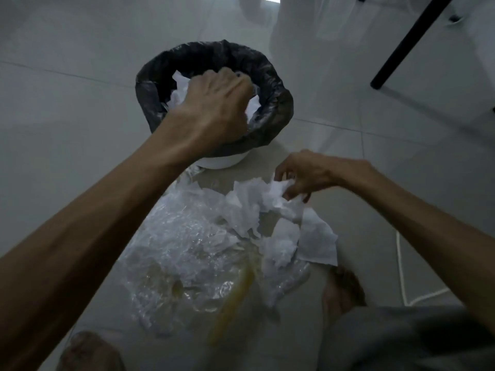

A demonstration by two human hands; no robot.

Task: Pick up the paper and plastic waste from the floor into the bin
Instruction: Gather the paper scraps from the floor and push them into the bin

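Already some paper (178, 93) is seen inside the bin (278, 103), under the left hand (217, 108) — its fingers are curled down into the opening, though whether anything is gripped cannot be told. The right hand (305, 174) is closed on a crumpled paper (278, 195) at the pile's far edge. Below that grip, more paper and clear plastic (184, 245) are left on the floor (67, 103) — most of the task remains, it is judged.
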